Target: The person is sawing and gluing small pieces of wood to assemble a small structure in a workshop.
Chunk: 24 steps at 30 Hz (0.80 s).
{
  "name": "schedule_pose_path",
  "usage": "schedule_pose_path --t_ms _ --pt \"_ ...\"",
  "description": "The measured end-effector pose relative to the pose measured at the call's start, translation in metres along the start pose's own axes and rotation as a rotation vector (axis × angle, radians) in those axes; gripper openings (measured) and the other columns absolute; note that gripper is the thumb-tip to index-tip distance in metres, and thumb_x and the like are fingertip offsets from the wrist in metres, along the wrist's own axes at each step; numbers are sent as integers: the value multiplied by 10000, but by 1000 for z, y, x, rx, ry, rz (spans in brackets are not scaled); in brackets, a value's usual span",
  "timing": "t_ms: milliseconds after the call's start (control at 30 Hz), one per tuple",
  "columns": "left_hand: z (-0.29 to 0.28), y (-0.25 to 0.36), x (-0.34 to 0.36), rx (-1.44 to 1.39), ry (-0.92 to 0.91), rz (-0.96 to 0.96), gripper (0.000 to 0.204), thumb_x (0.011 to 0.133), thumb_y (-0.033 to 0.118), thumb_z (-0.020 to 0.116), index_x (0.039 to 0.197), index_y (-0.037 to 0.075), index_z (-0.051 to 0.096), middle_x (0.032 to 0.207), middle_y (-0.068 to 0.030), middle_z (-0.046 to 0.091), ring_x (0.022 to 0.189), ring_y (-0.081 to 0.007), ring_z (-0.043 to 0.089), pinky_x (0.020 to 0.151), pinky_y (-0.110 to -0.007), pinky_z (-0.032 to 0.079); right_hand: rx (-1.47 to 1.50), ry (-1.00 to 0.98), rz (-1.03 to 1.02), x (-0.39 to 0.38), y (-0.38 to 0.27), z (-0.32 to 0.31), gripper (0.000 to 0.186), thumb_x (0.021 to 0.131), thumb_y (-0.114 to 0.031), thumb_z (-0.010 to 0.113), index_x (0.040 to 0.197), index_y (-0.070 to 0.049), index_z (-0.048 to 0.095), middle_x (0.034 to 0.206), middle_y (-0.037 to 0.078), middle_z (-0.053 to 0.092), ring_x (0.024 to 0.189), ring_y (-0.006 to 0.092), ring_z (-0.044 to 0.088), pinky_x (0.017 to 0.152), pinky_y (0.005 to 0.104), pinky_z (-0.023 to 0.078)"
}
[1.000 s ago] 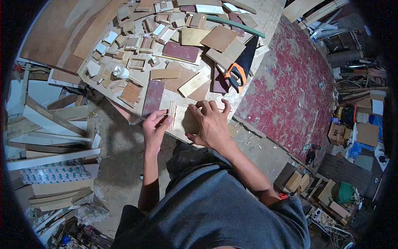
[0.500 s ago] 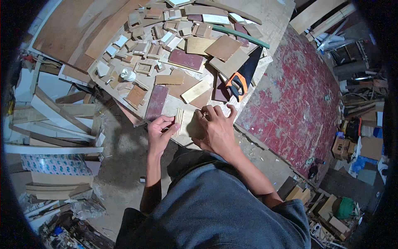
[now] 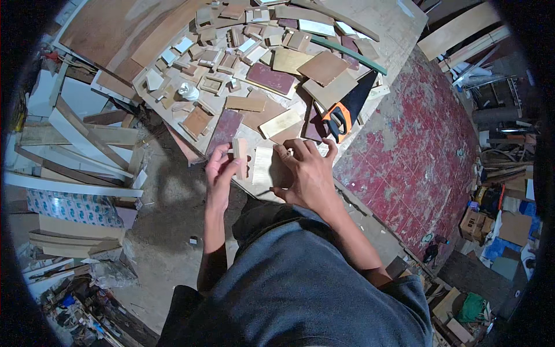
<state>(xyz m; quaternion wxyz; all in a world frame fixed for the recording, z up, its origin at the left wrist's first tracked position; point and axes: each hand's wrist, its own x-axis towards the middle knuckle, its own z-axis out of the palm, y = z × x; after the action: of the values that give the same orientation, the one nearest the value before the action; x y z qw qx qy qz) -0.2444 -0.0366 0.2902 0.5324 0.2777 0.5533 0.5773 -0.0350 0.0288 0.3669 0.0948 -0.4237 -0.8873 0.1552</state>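
Note:
My left hand (image 3: 221, 173) grips a short, pinkish strip of wood (image 3: 240, 157), raised near the table's front edge. My right hand (image 3: 305, 173) is arched beside it, fingers apart and bent, the tips around a pale wooden surface (image 3: 264, 165); whether they touch it is hard to tell. Just beyond lie a maroon board (image 3: 224, 130), a pale yellow board (image 3: 280, 122) and a handsaw with an orange-and-black handle (image 3: 339, 122), its dark blade partly under stacked boards.
The worktable (image 3: 399, 26) carries several small wooden pieces, offcuts, a small jar (image 3: 188, 91) and a green strip (image 3: 350, 53). Leaning timber and sheets (image 3: 75, 139) crowd the left. A red, worn floor (image 3: 404, 162) lies right of the table, with piled materials (image 3: 500, 225) beyond.
My left hand has lifted away from the pale piece it was at and now holds a pinkish strip higher up. My right hand stays arched, slightly shifted. The whole view has shifted a little.

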Motion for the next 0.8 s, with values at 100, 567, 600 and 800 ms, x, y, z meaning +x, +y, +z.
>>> schedule_pose_path --t_ms 100,567,600,800 --pt "-7 2 -3 -77 -1 -52 354 920 63 492 1265 -2 531 1109 -106 656 969 -168 649 856 -307 505 88 10 -5 0 1 -7 851 527 -390 851 1301 -124 617 1199 72 580 1168 241 531 1051 587 240" --pt "-69 -213 32 549 -60 -346 347 975 248 539 1182 -21 612 909 -141 713 785 -168 670 619 -352 521 205 41 88 -6 -1 -4 956 495 -455 896 1347 -143 595 1209 60 598 1183 239 556 1085 566 231" --pt "-105 -264 30 976 -81 111 322 957 216 531 1164 -16 612 888 -146 702 782 -208 672 620 -381 524 248 27 62 0 -9 3 961 500 -467 895 1353 -143 590 1214 64 599 1182 244 558 1083 568 235" --pt "-79 -312 78 1284 -115 464 130 930 152 504 993 65 577 814 -172 647 762 -356 640 703 -469 517 208 59 184 -14 8 16 972 514 -489 893 1363 -134 580 1233 96 600 1180 265 561 1081 564 235"
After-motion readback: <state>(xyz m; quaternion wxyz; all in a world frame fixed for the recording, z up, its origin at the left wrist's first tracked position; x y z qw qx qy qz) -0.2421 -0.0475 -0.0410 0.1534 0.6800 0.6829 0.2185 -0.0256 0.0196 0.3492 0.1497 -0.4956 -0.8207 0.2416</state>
